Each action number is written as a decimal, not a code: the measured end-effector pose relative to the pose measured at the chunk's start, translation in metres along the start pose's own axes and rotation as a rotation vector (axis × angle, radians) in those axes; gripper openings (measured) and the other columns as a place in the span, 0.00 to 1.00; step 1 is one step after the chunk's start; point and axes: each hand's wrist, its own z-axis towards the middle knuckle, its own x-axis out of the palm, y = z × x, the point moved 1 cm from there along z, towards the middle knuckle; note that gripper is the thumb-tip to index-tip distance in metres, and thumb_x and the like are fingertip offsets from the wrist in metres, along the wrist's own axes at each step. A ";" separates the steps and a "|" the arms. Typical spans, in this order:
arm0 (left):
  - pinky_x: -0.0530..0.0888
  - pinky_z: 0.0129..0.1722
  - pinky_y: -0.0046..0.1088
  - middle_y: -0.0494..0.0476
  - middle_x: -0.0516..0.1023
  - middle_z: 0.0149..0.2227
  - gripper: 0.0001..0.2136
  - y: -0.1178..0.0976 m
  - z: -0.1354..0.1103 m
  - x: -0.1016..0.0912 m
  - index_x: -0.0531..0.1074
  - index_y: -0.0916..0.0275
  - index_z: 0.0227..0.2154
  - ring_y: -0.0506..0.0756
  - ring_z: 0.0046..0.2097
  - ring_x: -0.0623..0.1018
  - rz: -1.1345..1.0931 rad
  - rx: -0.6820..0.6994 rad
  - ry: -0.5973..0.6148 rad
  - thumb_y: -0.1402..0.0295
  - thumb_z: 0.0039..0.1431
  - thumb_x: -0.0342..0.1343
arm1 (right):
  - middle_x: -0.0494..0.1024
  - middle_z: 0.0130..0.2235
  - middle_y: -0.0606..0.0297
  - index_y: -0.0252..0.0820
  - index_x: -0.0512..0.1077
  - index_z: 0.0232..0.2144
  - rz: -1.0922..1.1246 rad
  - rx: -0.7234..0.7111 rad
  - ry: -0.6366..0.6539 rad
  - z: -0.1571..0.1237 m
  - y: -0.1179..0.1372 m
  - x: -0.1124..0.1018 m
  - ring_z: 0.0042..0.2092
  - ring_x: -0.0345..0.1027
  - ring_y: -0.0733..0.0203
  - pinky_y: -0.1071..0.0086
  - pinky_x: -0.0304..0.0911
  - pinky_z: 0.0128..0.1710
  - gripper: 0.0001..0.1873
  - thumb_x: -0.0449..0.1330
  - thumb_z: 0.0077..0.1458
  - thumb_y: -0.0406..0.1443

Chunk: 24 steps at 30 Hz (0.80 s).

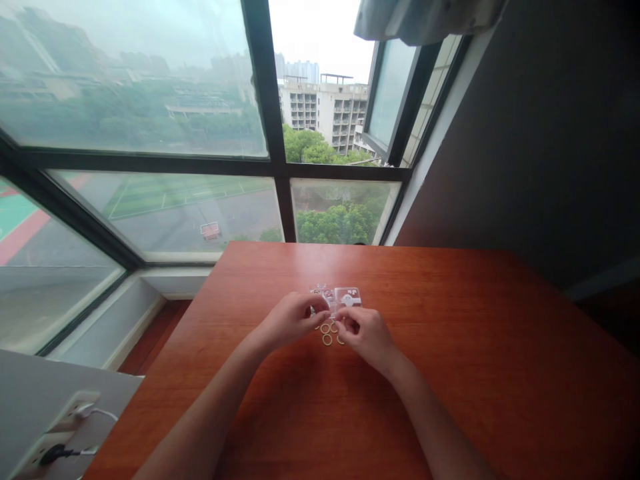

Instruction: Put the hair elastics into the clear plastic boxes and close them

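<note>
My left hand (290,321) is over the middle of the table, thumb and fingertips brought together in a pinch. Close to its right, my right hand (367,335) is also closed in a pinch, its fingertips a short way from those of the left. What either pinch holds, if anything, is too small to make out. Below the fingertips lie several pale yellowish rings (327,339), some partly covered by my right hand. Just beyond the hands stands a small clear plastic box (347,297), with small shiny pieces (327,293) to its left, partly hidden by my left hand.
The reddish-brown wooden table (450,373) reaches to large dark-framed windows (283,200), one pane swung open at the upper right. At the lower left, wall sockets (75,413) hold a white plug and a black plug (51,455) with cords.
</note>
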 end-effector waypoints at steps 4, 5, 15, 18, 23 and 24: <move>0.61 0.25 0.19 0.50 0.71 0.23 0.10 -0.005 0.002 0.005 0.74 0.65 0.29 0.47 0.26 0.66 -0.132 -0.006 0.045 0.66 0.59 0.52 | 0.68 0.21 0.71 0.42 0.74 0.29 -0.011 -0.049 -0.054 -0.001 0.003 -0.001 0.24 0.60 0.68 0.75 0.53 0.27 0.05 0.57 0.52 0.33; 0.61 0.25 0.19 0.50 0.71 0.24 0.10 -0.006 0.002 0.006 0.74 0.66 0.29 0.46 0.26 0.66 -0.168 -0.004 0.051 0.66 0.59 0.52 | 0.69 0.21 0.71 0.42 0.74 0.30 -0.017 -0.058 -0.057 -0.002 0.004 -0.001 0.24 0.60 0.68 0.75 0.53 0.27 0.05 0.57 0.52 0.33; 0.61 0.27 0.21 0.50 0.74 0.25 0.07 0.007 0.000 -0.003 0.73 0.63 0.28 0.48 0.26 0.68 0.062 -0.048 -0.106 0.69 0.57 0.51 | 0.70 0.22 0.70 0.43 0.74 0.30 -0.067 -0.019 -0.048 0.000 -0.002 -0.003 0.26 0.63 0.67 0.75 0.55 0.29 0.05 0.57 0.54 0.33; 0.61 0.27 0.21 0.52 0.76 0.27 0.07 0.012 -0.001 -0.007 0.73 0.62 0.28 0.48 0.27 0.69 0.176 -0.060 -0.122 0.69 0.56 0.51 | 0.71 0.23 0.71 0.43 0.74 0.30 -0.097 0.009 -0.024 0.001 -0.004 -0.004 0.26 0.64 0.66 0.75 0.55 0.30 0.05 0.58 0.54 0.33; 0.60 0.27 0.22 0.53 0.77 0.28 0.07 0.015 -0.002 -0.006 0.73 0.61 0.27 0.49 0.27 0.70 0.259 -0.065 -0.117 0.69 0.56 0.50 | 0.72 0.24 0.70 0.44 0.74 0.30 -0.127 0.024 0.011 0.001 -0.005 -0.005 0.27 0.65 0.66 0.74 0.55 0.30 0.05 0.57 0.55 0.34; 0.60 0.27 0.22 0.53 0.77 0.28 0.08 0.016 -0.002 -0.006 0.73 0.61 0.27 0.50 0.27 0.70 0.267 -0.064 -0.115 0.69 0.56 0.50 | 0.73 0.24 0.69 0.44 0.74 0.30 -0.131 0.026 0.017 0.001 -0.005 -0.006 0.27 0.65 0.65 0.74 0.55 0.30 0.06 0.57 0.55 0.34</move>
